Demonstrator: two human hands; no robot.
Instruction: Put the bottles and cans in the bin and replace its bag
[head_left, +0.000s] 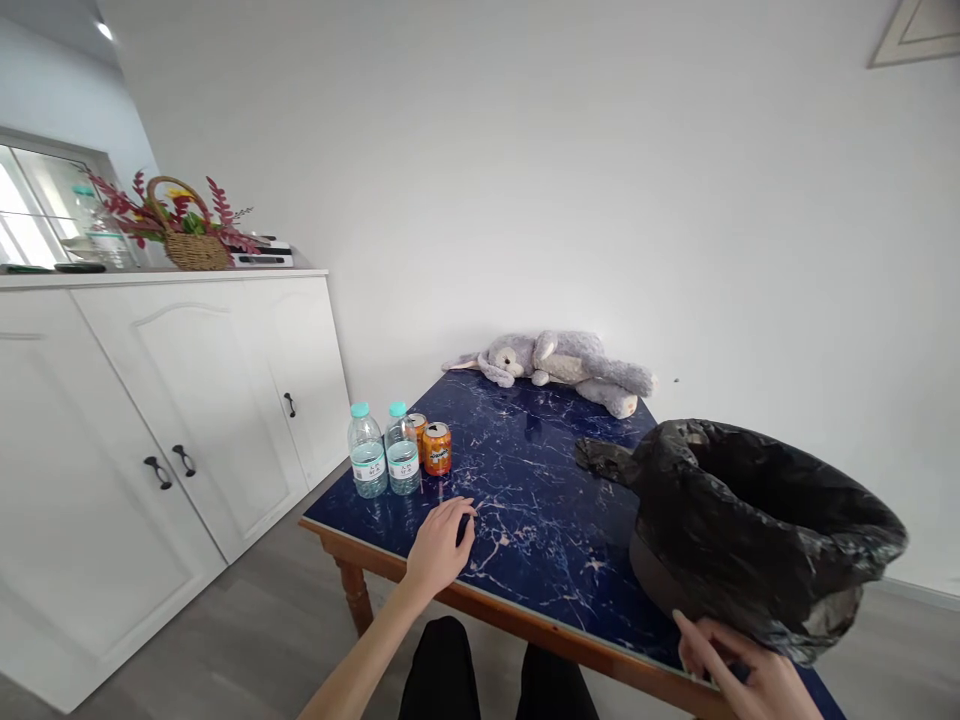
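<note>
Little margin at either side

The person's left hand [442,542] rests on the front edge of the desk [517,470], its grip released and loosely curved, nothing visible in it. The right hand [739,668] lies at the front edge near the right corner, its grip slack and seemingly empty. Just beyond it, by the right edge, a grey bin [651,572] stands mouth up, lined with a black plastic bag [735,565]; whether hand and bag touch cannot be told. Near the left edge stand two capped water bottles [403,468], with two orange soda cans [437,450] upright just to their right.

A careless sweep of the left hand could knock one bottle into the other and over the left edge, since such narrow bottles probably tip easily. A tug on the bag could drag the bin off the right edge, or let the loosely folded lining slip inward.

The desk's top is glossy, dark blue and veined white, so things may slide; its frame is wooden. A grey plush rabbit [566,358] lies along the far edge by a white wall [600,180]. To the left, a white cabinet [195,390] carries a wicker flower basket [199,252]; grey flooring [274,610] shows below.
</note>
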